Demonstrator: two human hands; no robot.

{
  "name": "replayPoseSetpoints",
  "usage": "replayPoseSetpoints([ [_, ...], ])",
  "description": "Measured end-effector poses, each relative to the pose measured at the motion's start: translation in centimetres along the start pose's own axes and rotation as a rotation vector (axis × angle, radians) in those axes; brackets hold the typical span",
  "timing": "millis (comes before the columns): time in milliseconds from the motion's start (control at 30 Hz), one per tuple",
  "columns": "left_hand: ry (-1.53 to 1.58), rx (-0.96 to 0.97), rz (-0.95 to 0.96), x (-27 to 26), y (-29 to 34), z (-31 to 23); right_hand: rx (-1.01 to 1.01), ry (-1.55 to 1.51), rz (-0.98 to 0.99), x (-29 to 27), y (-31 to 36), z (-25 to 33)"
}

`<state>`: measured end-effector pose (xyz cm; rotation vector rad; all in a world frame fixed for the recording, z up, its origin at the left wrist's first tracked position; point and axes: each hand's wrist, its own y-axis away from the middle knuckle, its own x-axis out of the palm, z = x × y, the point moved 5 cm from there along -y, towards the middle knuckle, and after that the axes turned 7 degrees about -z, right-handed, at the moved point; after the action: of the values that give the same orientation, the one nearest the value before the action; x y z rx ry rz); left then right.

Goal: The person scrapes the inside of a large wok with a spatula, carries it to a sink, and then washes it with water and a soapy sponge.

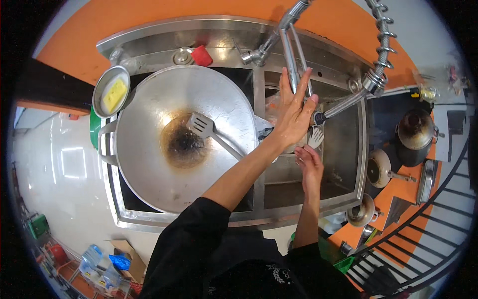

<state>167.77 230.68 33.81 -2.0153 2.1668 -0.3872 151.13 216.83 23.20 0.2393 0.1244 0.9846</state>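
My left hand (293,118) is open, fingers stretched up, over the steel sink and next to the spray faucet's nozzle (318,118). The hand looks wet and holds nothing I can see. Closer to me, my right hand (311,167) has loosely bent fingers and nothing visible in it. A white slotted utensil head (315,137) shows between the two hands, its handle hidden. To the left sits a large metal pan (144,139) with a dark brown stain in its bottom. A slotted turner (200,124) rests in it, its handle partly behind my left forearm.
A metal bowl (103,99) with a yellow sponge (115,94) stands at the pan's far left. A red cloth (201,56) lies on the back ledge. The faucet's spring hose (384,40) hangs over the sink (343,159). Several pans, one a dark pan (416,129), stand at right.
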Motion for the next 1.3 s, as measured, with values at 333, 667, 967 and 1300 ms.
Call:
replayPoseSetpoints([
  [333,-0.075,-0.089,0.12,-0.6,-0.5,-0.6,-0.778,0.726,-0.029,11.3,1.7,0.6],
  [667,-0.135,-0.067,-0.041,1.4,0.2,-0.5,-0.257,0.358,-0.018,4.3,5.6,1.7],
  [967,-0.073,-0.109,-0.221,5.7,0.1,-0.6,-0.47,0.512,0.0,1.7,-5.3,1.1],
  [1300,-0.15,-0.158,-0.134,6.2,-0.7,1.3,-0.214,0.723,0.053,3.2,-7.7,-0.6],
])
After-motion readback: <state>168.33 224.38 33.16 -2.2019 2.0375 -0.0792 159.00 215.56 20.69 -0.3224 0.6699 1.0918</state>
